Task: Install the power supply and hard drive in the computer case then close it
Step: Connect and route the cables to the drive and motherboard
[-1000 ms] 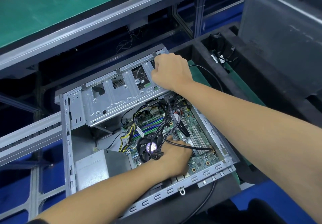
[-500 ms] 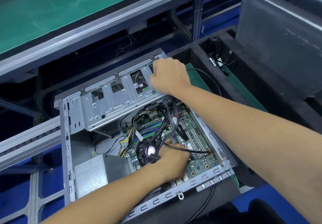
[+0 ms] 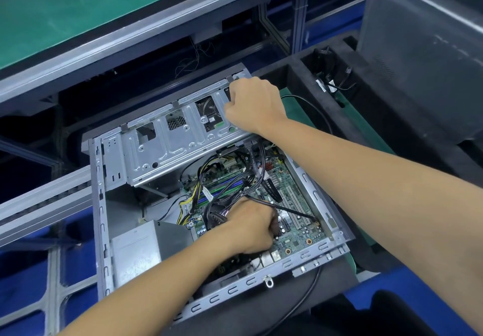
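Currently: computer case (image 3: 103, 205) open on its side, power supply (image 3: 136, 252) seated in near-left corner; left hand (image 3: 251, 228) clenched around black cables (image 3: 235, 179), right hand (image 3: 254, 103) gripping drive cage (image 3: 170, 150); advised: hold cables clear while lowering cage.

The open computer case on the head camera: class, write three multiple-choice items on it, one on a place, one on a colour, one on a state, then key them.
1. The right hand rests on:
A the drive cage
B the power supply
C the loose black side panel

2. The mat under the case is:
A red
B green
C white

3. The case is:
A closed
B open
C upside down

Key: 1 A, its fist sits on the cage's far corner. 2 B, the green mat shows beside the case. 3 B, the motherboard lies exposed around the left hand.
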Demonstrator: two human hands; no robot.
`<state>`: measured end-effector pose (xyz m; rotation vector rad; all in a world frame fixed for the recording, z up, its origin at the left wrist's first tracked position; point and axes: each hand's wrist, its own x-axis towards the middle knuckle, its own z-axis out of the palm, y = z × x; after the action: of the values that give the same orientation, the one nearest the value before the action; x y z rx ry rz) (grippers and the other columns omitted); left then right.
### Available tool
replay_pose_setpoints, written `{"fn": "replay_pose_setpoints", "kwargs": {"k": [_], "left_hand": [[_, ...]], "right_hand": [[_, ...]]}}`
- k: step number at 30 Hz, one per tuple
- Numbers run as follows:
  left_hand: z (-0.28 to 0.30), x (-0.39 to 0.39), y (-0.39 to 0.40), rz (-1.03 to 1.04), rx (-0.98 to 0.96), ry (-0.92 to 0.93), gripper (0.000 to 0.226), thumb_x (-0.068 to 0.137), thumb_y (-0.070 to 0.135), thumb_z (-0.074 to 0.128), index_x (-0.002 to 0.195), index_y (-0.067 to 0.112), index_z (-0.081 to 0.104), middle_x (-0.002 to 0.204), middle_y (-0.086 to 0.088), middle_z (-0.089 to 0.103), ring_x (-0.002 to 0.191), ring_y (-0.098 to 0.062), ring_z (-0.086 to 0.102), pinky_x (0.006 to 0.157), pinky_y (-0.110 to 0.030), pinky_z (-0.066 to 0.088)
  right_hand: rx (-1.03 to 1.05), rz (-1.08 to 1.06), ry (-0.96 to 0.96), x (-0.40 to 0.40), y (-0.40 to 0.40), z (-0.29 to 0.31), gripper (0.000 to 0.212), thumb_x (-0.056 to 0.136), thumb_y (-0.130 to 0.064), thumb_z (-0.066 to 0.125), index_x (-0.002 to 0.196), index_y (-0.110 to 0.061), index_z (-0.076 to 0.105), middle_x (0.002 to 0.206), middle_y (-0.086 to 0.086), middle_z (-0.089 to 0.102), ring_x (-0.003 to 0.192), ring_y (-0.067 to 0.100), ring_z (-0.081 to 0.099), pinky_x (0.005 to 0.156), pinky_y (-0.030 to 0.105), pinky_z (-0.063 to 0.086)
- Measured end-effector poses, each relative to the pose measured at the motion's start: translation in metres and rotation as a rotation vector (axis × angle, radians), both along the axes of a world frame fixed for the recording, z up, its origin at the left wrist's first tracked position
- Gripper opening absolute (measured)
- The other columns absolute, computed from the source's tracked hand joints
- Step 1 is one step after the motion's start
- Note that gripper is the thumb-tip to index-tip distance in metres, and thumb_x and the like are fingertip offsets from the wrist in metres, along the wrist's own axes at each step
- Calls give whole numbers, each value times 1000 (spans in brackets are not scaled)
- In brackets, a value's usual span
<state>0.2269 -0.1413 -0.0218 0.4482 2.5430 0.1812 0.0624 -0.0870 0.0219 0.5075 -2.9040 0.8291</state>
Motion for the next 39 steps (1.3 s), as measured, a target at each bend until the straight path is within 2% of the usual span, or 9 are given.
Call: {"fn": "replay_pose_setpoints", "kwargs": {"k": [7,10,12,15,19,23,28,32,39], "left_hand": [[-1,-2,-4,47,107,9,24,90,26,57,113,24,63,107,4,64,101,-16,58,87,-27,43],[0,0,0,97,84,-43,22,86,19,65,106,27,67,103,6,66,97,-15,59,82,-23,42],[0,2,4,33,53,-37,24,83,15,65,104,25,69,99,6,69,95,-16,61,83,-23,41],[0,4,7,-97,-35,-20,22,77,13,63,95,21,72,90,2,69,89,-20,61,93,-32,47],[-2,6,11,-153,-107,17,17,75,10,58,86,16,70,73,3,54,74,-18,44,108,-38,29],[-1,6,11,-143,-118,1,19,76,11,59,89,19,70,76,3,50,77,-18,43,109,-39,23],[-2,5,13,-130,-140,-18,20,79,16,61,97,20,68,88,0,62,83,-19,54,109,-38,27],[-3,4,13,-110,-153,-18,19,81,16,60,99,18,68,93,-3,63,91,-21,57,108,-37,27],[-1,2,14,-122,-165,-21,17,84,14,57,98,14,66,87,-4,55,82,-21,48,107,-39,28]], "right_hand": [[-7,1,-3,0,0,0,18,82,-21,56,84,-7,66,71,4,58,65,24,52,62,30,42],[0,0,1,0,0,-1,18,83,-22,55,85,-7,66,73,4,58,66,25,52,62,30,42],[3,1,2,-1,0,-1,18,83,-22,55,84,-7,66,72,4,58,65,25,52,62,30,43],[1,-1,3,-1,0,0,18,83,-21,55,85,-7,66,72,4,58,65,24,52,62,30,42],[1,4,5,-1,0,0,17,83,-21,56,84,-8,66,73,5,60,66,25,54,62,30,41],[1,0,7,-1,0,-1,18,84,-22,55,85,-8,66,74,5,60,65,24,51,62,29,38],[2,-6,9,0,1,-1,17,84,-23,56,85,-9,65,73,3,57,65,23,50,61,29,36],[-1,-3,-2,0,1,0,15,83,-21,55,84,-10,65,73,3,58,65,24,50,61,30,36],[6,0,-3,0,0,0,16,84,-22,55,87,-10,66,74,3,58,66,24,52,63,30,38]]}}
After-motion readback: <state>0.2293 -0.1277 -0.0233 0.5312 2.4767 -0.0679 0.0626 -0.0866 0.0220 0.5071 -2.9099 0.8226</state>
